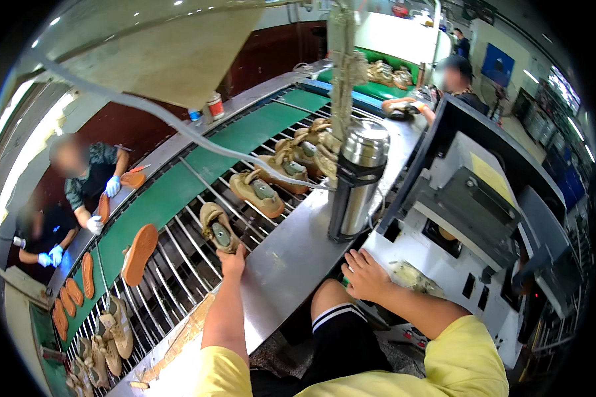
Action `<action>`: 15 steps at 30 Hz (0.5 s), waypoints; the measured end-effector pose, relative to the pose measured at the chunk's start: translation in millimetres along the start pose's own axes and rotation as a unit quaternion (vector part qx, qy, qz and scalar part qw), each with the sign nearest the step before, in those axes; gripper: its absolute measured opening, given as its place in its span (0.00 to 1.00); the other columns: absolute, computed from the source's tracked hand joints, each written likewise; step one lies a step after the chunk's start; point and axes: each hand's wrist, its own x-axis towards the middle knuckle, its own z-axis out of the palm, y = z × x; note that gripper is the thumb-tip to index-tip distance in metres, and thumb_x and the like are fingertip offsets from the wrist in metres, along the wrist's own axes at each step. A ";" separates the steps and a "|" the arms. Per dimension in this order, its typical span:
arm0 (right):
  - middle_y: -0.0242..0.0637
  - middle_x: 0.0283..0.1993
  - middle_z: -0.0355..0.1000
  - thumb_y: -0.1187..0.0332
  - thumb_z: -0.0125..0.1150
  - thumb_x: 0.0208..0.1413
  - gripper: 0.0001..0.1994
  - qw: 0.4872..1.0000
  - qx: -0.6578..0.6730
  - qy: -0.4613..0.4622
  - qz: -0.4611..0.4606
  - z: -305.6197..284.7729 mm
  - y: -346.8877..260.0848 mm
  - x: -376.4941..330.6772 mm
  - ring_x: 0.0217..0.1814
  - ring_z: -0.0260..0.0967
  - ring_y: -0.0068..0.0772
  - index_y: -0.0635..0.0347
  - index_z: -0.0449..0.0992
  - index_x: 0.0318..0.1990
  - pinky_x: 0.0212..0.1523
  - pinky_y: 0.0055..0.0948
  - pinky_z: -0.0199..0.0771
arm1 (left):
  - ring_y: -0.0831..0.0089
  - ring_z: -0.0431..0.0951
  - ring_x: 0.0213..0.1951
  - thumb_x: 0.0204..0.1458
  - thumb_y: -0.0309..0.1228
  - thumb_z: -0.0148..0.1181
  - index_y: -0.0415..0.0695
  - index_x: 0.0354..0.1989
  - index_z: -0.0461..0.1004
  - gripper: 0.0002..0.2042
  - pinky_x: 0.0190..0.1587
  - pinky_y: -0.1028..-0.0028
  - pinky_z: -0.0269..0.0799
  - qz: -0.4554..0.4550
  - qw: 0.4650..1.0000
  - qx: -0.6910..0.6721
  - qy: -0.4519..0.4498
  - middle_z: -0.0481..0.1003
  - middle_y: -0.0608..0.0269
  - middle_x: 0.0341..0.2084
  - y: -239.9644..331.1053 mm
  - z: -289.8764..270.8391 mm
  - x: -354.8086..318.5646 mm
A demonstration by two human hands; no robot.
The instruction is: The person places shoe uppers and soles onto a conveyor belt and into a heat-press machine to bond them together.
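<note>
My left hand (232,263) is closed on the near end of a tan shoe (213,218) at the edge of the roller conveyor (179,245). The shoe's opening faces up, and a grey-green piece shows inside it. Part of my grip is hidden behind the back of the hand. My right hand (364,274) lies with its fingers stretched out on the front edge of a white machine top (404,255), holding nothing. Farther along the rollers stands another tan shoe (258,192) with an orange-brown sole, and several more tan shoes (301,153) are bunched behind it.
A steel thermos (361,178) stands on the metal ledge (288,258) between my hands. A green belt (152,198) runs beyond the rollers, with orange soles (87,274) along its far side. Two gloved workers (89,172) are across the line; another person (460,79) works at far right.
</note>
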 end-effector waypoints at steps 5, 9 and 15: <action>0.48 0.52 0.70 0.55 0.57 0.41 0.24 0.999 0.026 0.036 0.015 5.7 1.2 -2.7 0.62 0.60 0.48 0.64 0.75 0.43 0.65 0.47 0.52 | 0.46 0.69 0.55 0.46 0.46 0.63 0.39 0.60 0.58 0.36 0.55 0.58 0.66 0.143 0.986 0.066 -0.063 0.71 0.40 0.49 -9.7 -31.5 -34.1; 0.46 0.49 0.71 0.58 0.58 0.42 0.18 0.993 0.084 0.077 0.040 4.0 0.0 -5.3 0.59 0.62 0.47 0.62 0.77 0.38 0.63 0.44 0.56 | 0.44 0.65 0.54 0.50 0.34 0.58 0.33 0.49 0.67 0.21 0.60 0.54 0.58 0.285 0.951 0.110 0.043 0.69 0.41 0.49 -47.3 -19.5 -128.8; 0.36 0.39 0.73 0.71 0.62 0.42 0.08 0.900 0.322 0.292 0.027 -55.3 -34.0 -72.2 0.44 0.72 0.42 0.55 0.76 0.33 0.44 0.33 0.73 | 0.66 0.73 0.32 0.50 0.27 0.54 0.36 0.31 0.71 0.06 0.36 0.68 0.70 0.206 0.962 -0.172 0.057 0.73 0.56 0.27 -97.4 -38.0 -201.9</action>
